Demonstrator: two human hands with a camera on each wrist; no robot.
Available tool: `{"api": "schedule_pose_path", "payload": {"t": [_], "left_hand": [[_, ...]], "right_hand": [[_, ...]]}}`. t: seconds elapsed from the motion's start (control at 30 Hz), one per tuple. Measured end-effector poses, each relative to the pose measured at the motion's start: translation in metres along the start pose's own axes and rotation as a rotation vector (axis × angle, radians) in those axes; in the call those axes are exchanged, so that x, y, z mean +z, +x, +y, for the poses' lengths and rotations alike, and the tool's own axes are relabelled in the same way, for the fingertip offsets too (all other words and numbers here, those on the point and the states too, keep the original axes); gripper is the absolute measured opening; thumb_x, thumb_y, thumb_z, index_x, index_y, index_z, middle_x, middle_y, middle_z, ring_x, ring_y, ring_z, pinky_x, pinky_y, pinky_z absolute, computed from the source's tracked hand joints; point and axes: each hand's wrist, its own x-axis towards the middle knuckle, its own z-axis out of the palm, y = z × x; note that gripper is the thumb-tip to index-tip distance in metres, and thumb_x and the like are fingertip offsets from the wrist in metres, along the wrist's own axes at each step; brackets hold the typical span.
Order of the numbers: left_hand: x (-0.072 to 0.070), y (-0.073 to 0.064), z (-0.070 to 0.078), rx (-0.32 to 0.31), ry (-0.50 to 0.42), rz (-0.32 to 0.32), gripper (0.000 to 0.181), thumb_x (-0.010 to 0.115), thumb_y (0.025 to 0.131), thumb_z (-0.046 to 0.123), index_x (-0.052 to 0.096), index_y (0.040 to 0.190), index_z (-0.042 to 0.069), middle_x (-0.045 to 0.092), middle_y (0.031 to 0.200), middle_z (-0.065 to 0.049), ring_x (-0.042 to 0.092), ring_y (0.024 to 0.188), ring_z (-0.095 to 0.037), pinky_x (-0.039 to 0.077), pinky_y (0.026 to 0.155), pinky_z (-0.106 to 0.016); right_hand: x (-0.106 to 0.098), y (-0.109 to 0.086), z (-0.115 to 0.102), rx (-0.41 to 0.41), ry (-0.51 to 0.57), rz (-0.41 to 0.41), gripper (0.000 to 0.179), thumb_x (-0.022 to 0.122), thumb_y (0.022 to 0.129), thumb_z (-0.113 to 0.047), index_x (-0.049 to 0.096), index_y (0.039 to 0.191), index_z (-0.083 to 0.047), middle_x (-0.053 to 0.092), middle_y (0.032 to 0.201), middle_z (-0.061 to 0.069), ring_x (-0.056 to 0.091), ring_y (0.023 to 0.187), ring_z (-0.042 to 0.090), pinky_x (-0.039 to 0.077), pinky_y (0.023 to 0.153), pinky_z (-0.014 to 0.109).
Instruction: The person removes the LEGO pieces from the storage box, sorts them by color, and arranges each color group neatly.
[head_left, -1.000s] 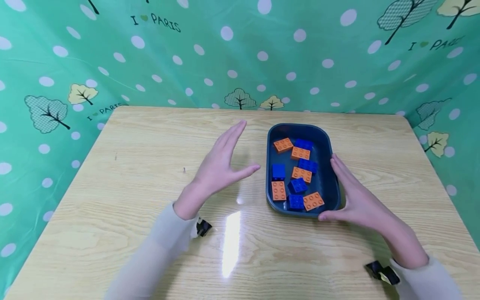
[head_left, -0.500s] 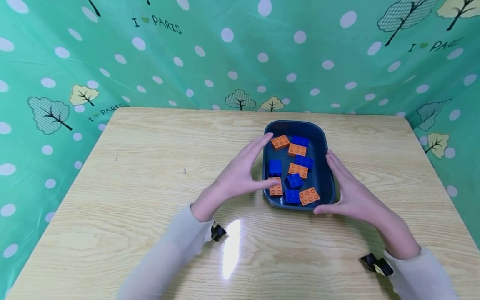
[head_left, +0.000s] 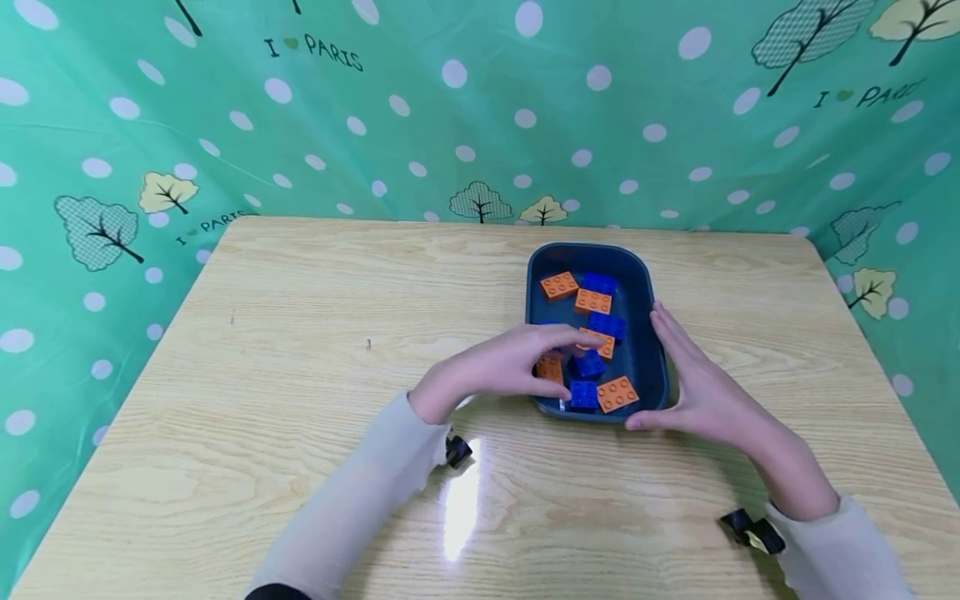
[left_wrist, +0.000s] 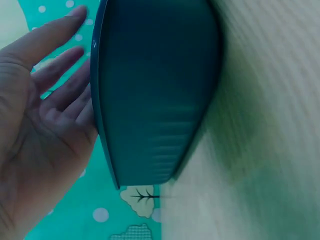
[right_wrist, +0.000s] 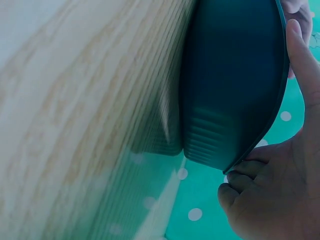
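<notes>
A dark blue plastic box [head_left: 637, 279] with rounded corners sits right of centre on the table in the head view. It holds several orange and blue toy bricks, such as an orange brick [head_left: 618, 394] and a blue brick [head_left: 583, 395]. My left hand [head_left: 517, 362] reaches over the box's left rim, fingers gently bent above the bricks and partly covering some. Nothing shows between its thumb and fingers. My right hand [head_left: 708, 387] holds the near right corner of the box, its thumb at the near rim and its fingers along the right side. Both wrist views show the box's outer wall [left_wrist: 155, 90].
The pale wooden table [head_left: 315, 308] extends to both sides of the box. Behind it hangs a green dotted cloth [head_left: 420, 100] printed with trees. A bright light reflection lies on the tabletop in front of the box.
My left hand has moved right, from beside the box to over its bricks, and its fingers have bent. The box and my right hand have shifted slightly left and away.
</notes>
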Motion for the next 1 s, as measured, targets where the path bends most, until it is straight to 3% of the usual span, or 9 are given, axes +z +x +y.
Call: {"api": "schedule_pose_path", "payload": {"t": [0.2, 0.37, 0.57, 0.8, 1.0], "left_hand": [[-0.004, 0.016, 0.004, -0.082, 0.048, -0.171, 0.048, 0.072, 0.091, 0.009, 0.058, 0.137, 0.007, 0.064, 0.133, -0.005, 0.064, 0.115, -0.014, 0.052, 0.097, -0.017], [-0.006, 0.028, 0.004, -0.155, 0.016, -0.254, 0.043, 0.069, 0.092, 0.004, 0.06, 0.134, 0.006, 0.067, 0.128, -0.005, 0.065, 0.109, -0.011, 0.053, 0.092, -0.013], [-0.005, 0.037, 0.004, -0.186, -0.012, -0.293, 0.042, 0.063, 0.093, -0.002, 0.061, 0.134, 0.01, 0.067, 0.13, -0.002, 0.065, 0.113, -0.007, 0.052, 0.094, -0.012], [0.0, 0.043, 0.003, -0.145, 0.019, -0.345, 0.044, 0.062, 0.095, -0.002, 0.061, 0.135, 0.014, 0.062, 0.138, 0.001, 0.063, 0.121, -0.006, 0.05, 0.097, -0.011], [0.004, 0.046, 0.0, -0.124, 0.049, -0.342, 0.04, 0.063, 0.096, 0.003, 0.064, 0.133, 0.016, 0.067, 0.131, 0.003, 0.064, 0.113, -0.005, 0.051, 0.095, -0.012]], "right_hand": [[0.001, 0.0, 0.001, 0.0, 0.008, -0.003, 0.137, 0.089, 0.068, -0.05, -0.007, 0.161, -0.019, -0.01, 0.169, 0.004, 0.003, 0.156, 0.04, 0.025, 0.11, 0.076], [0.001, 0.0, 0.001, -0.003, 0.008, -0.001, 0.137, 0.089, 0.068, -0.05, -0.007, 0.161, -0.019, -0.01, 0.169, 0.004, 0.004, 0.155, 0.04, 0.026, 0.11, 0.076], [0.0, 0.0, 0.002, -0.014, 0.002, 0.0, 0.137, 0.089, 0.069, -0.049, -0.008, 0.161, -0.018, -0.01, 0.169, 0.004, 0.005, 0.155, 0.041, 0.027, 0.109, 0.076], [0.0, -0.001, 0.002, -0.018, -0.004, -0.005, 0.136, 0.089, 0.069, -0.048, -0.008, 0.161, -0.018, -0.01, 0.169, 0.004, 0.005, 0.155, 0.042, 0.028, 0.108, 0.076], [0.0, 0.0, 0.001, -0.009, -0.005, -0.006, 0.136, 0.088, 0.07, -0.049, -0.008, 0.161, -0.018, -0.01, 0.169, 0.004, 0.005, 0.155, 0.041, 0.028, 0.109, 0.076]]}}
